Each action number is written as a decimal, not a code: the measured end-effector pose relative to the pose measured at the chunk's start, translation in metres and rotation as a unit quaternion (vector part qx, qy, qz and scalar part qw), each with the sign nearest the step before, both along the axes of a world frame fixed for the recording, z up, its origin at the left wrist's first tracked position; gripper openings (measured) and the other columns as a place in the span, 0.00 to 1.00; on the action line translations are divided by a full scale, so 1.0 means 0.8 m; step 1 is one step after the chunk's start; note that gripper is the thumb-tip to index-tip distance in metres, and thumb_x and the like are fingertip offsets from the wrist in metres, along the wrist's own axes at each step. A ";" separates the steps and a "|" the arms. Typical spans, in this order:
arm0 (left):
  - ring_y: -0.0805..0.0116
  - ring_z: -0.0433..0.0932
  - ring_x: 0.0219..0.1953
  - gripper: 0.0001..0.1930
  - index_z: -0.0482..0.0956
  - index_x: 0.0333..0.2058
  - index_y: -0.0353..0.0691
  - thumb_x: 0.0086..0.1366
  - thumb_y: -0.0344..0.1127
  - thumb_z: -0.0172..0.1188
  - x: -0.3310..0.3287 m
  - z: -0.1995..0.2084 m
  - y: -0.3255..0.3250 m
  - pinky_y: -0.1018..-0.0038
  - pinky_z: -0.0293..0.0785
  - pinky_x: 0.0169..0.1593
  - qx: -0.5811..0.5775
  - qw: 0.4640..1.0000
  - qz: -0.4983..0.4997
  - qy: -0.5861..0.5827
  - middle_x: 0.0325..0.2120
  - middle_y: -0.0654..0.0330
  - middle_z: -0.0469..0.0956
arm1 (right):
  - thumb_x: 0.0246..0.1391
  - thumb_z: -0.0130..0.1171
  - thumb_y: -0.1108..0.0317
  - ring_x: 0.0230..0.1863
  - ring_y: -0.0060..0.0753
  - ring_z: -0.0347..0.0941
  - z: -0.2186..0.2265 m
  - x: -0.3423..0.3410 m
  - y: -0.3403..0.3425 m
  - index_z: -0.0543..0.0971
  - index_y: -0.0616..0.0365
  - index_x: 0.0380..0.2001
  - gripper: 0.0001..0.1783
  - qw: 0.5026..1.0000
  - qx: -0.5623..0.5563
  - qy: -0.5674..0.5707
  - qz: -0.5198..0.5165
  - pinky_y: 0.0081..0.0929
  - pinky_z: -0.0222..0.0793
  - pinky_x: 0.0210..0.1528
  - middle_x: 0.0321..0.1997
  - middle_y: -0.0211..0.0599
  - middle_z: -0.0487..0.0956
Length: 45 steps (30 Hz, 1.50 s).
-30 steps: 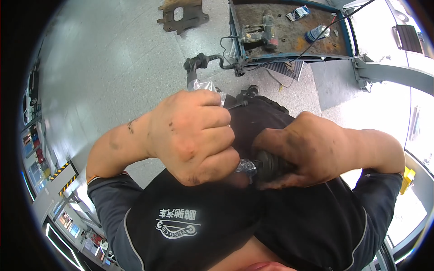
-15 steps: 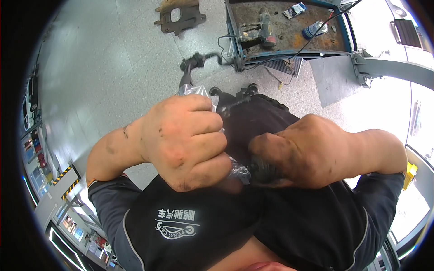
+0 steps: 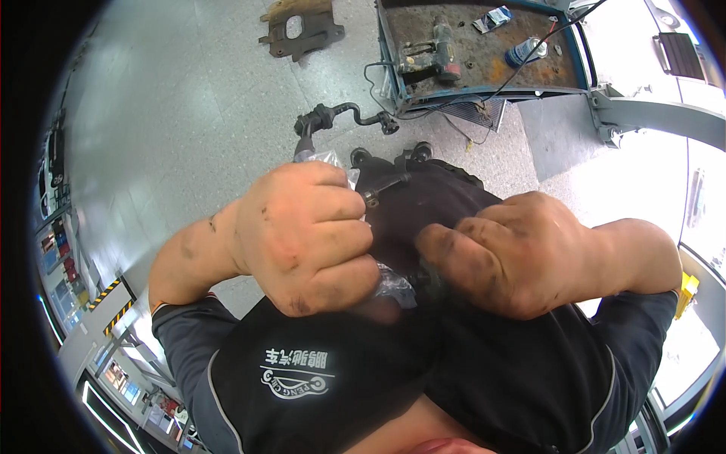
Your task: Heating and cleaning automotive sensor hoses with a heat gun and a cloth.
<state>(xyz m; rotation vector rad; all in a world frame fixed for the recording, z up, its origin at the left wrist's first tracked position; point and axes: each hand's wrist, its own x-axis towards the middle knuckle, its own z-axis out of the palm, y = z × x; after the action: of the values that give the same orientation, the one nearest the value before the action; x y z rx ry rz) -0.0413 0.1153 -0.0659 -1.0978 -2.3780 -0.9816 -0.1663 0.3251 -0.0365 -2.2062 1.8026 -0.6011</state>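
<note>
My left hand (image 3: pixel 306 238) is wrapped in a fist round a black hose assembly with clear plastic (image 3: pixel 395 285) about it. Beyond the fist, the hose assembly (image 3: pixel 316 119) shows dark fittings and a curved thin tube ending in a connector. Beside it on the right, my right hand (image 3: pixel 507 257) is closed with the thumb pressed over the fingers, close to the dark end of the assembly. What that hand grips is hidden and lost against my black clothing. A small dark fitting (image 3: pixel 370 199) hangs just right of the left fist.
A rusty workbench tray (image 3: pixel 491 45) with a blue rim stands ahead right. On it lie a power tool (image 3: pixel 445 53), a spray can (image 3: pixel 525 51) and a small packet (image 3: pixel 493 19). A brown metal plate (image 3: pixel 318 34) lies on the floor (image 3: pixel 189 98). A grey lift arm (image 3: pixel 665 113) reaches in at right.
The far end of the hose assembly has swung slightly left and toward me, with its thin tube turning. My left hand shifted slightly left; the dark ribbed piece by my right hand is now less visible.
</note>
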 end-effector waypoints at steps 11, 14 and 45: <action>0.70 0.68 0.18 0.08 0.70 0.15 0.40 0.39 0.36 0.58 -0.005 0.006 -0.006 0.74 0.66 0.25 -0.110 0.978 0.045 0.170 0.14 0.64 0.65 | 0.37 0.60 0.75 0.15 0.24 0.68 -0.027 -0.013 -0.012 0.74 0.70 0.37 0.19 0.992 -0.102 0.033 0.060 0.23 0.62 0.11 0.17 0.32 0.70; 0.69 0.72 0.22 0.06 0.72 0.16 0.39 0.43 0.34 0.57 -0.003 0.005 -0.012 0.73 0.71 0.31 -0.122 0.959 0.068 0.246 0.18 0.62 0.70 | 0.44 0.56 0.67 0.12 0.21 0.63 -0.037 -0.004 -0.016 0.76 0.62 0.31 0.11 0.985 -0.160 0.060 -0.017 0.22 0.59 0.10 0.13 0.25 0.66; 0.64 0.73 0.31 0.28 0.75 0.34 0.26 0.67 0.53 0.45 -0.102 -0.262 -0.087 0.69 0.69 0.40 0.236 0.731 0.570 -0.292 0.28 0.49 0.77 | 0.45 0.66 0.58 0.24 0.26 0.72 -0.170 -0.052 0.102 0.70 0.60 0.39 0.23 0.699 0.066 -0.385 -0.599 0.27 0.67 0.31 0.21 0.38 0.77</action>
<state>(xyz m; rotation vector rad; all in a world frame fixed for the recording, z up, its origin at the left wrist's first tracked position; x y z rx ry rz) -0.1226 0.0455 -0.2759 0.9557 -2.2773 -1.3234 -0.2083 0.4067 -0.1728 -0.1932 2.3213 -1.2599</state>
